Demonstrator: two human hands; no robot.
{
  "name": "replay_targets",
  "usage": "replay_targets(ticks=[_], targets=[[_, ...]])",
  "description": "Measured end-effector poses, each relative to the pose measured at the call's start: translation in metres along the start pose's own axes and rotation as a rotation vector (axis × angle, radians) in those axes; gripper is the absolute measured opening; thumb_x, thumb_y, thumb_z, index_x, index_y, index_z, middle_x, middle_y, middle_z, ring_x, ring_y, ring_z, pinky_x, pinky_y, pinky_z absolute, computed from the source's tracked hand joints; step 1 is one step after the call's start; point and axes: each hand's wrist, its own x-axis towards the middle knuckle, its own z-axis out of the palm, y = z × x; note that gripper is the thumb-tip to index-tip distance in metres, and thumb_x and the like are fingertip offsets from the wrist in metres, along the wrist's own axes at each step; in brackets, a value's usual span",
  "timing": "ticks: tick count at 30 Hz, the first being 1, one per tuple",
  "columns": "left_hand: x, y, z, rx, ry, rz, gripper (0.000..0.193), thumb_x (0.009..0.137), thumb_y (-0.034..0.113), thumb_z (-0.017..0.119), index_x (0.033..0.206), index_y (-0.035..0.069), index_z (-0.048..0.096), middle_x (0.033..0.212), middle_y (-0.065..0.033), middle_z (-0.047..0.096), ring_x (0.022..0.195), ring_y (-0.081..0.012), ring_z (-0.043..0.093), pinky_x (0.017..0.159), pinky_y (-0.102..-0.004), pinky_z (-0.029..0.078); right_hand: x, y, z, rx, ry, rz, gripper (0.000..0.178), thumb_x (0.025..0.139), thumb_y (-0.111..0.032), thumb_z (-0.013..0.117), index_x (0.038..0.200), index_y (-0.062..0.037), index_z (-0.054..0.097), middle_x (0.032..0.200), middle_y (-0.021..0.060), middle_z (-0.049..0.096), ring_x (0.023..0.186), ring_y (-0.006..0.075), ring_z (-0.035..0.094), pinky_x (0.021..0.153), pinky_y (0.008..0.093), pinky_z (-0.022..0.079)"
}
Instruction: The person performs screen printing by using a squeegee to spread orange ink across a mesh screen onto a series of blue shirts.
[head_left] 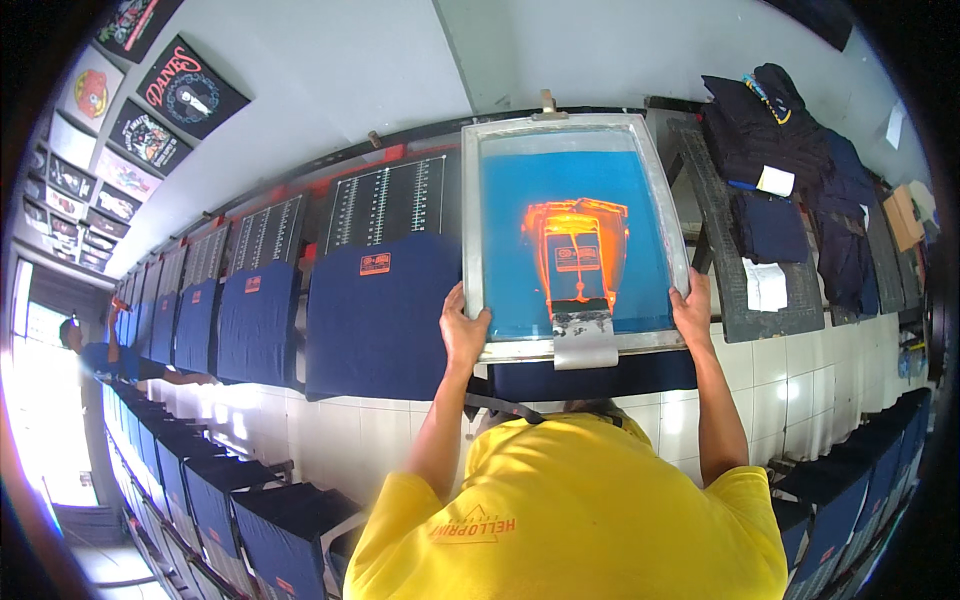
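Both my hands grip a screen printing frame (656, 180) with a pale metal rim and blue mesh (508, 190). My left hand (463, 328) is closed round its near left corner, and my right hand (692, 308) holds the near right side. Bright orange ink (618, 255) is smeared around the design in the middle of the mesh. A squeegee (586, 345) with a grey handle rests over the near rim, its inner end in the ink. Beneath the frame, part of a navy shirt (640, 374) shows along the near edge; the frame hides the rest.
Printing boards with navy shirts (380, 325) run off to the left, several bearing small orange prints. A person (110, 355) stands at the far left. Folded dark garments (770, 225) lie on a black board at right. More shirt-covered boards (290, 530) stand behind me.
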Motion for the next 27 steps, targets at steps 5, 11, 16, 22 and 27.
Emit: replay_targets(ticks=[5,11,16,22,27], targets=[[0.001,0.013,0.024,0.008,-0.001,-0.011,0.045,0.072,0.005,0.071,0.115,-0.006,0.069,0.134,-0.0224,0.061,0.122,-0.0345,0.061,0.106,-0.0386,0.045,0.008,0.02,-0.007,-0.01,-0.013,0.011,0.054,0.083,-0.008,0.072,0.13,0.0086,0.051,0.112,0.0252,0.054,0.109,0.0429,0.053,0.097,0.0492,0.042],[0.01,0.017,0.038,-0.01,-0.009,-0.068,0.053,0.071,0.005,0.072,0.121,-0.009,0.064,0.125,-0.0227,0.067,0.114,-0.0304,0.066,0.102,-0.0357,0.048,0.02,0.03,-0.002,0.02,-0.04,0.052,0.053,0.083,-0.009,0.073,0.129,0.0089,0.052,0.115,0.0261,0.053,0.111,0.0448,0.052,0.097,0.0491,0.042],[0.024,-0.014,0.048,0.037,0.024,0.051,0.058,0.072,0.005,0.073,0.126,-0.009,0.06,0.113,-0.0206,0.072,0.104,-0.0267,0.071,0.096,-0.0337,0.052,0.027,0.029,0.002,0.032,-0.045,0.069,0.055,0.082,-0.009,0.073,0.129,0.0088,0.052,0.116,0.0268,0.053,0.113,0.0455,0.051,0.098,0.0504,0.041],[0.036,-0.014,0.057,0.093,0.02,0.083,0.054,0.072,0.005,0.072,0.123,-0.007,0.063,0.113,-0.0185,0.073,0.103,-0.0256,0.07,0.095,-0.0343,0.052,0.035,0.036,0.005,0.021,-0.042,0.081,0.056,0.081,-0.009,0.074,0.13,0.0079,0.052,0.115,0.0264,0.053,0.111,0.0453,0.052,0.097,0.0505,0.042],[0.034,0.006,0.053,-0.027,-0.072,-0.099,0.052,0.073,0.008,0.072,0.122,-0.007,0.065,0.129,-0.022,0.065,0.117,-0.033,0.064,0.104,-0.0367,0.047,0.039,0.042,0.01,-0.003,-0.011,0.057,0.057,0.08,-0.008,0.074,0.13,0.0076,0.052,0.114,0.0256,0.054,0.11,0.0449,0.053,0.096,0.0499,0.043]])
